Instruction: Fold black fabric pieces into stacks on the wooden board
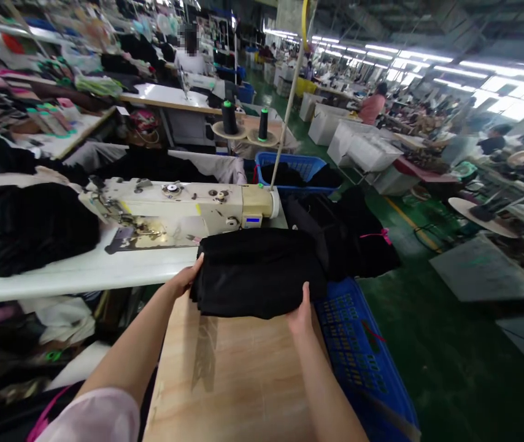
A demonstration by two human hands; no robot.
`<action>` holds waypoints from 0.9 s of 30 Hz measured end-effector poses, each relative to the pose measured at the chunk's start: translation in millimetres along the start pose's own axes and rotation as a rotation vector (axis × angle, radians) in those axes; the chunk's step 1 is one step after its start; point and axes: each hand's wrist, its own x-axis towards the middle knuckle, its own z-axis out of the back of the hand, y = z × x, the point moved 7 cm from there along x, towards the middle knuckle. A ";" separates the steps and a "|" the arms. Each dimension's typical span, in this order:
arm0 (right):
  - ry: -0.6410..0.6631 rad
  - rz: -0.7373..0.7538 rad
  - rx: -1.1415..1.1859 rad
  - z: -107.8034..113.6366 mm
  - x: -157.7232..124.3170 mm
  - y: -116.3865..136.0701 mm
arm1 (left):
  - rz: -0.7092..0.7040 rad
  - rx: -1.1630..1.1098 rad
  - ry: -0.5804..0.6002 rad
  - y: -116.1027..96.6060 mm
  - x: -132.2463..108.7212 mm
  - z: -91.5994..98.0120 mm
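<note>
Left hand and right hand hold folded black fabric.

Room on wooden board, blue crate right (black cloth ahead)

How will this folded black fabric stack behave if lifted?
The folded black fabric stack looks floppy, its edges drooping near the left hand and right hand. It is probably light for its bulk; layers may slide apart if lifted unsupported.
</note>
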 end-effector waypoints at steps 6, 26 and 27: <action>0.026 -0.035 0.024 -0.7 8.1 -5.6 | -0.092 -0.282 0.175 -5.6 -17.5 -15.9; 0.017 0.077 -0.458 13.8 9.5 7.0 | -0.091 -0.359 -0.139 -34.2 -47.4 -27.8; 0.015 0.090 -0.470 15.0 7.5 11.8 | -0.120 -0.353 -0.153 -41.9 -51.9 -28.6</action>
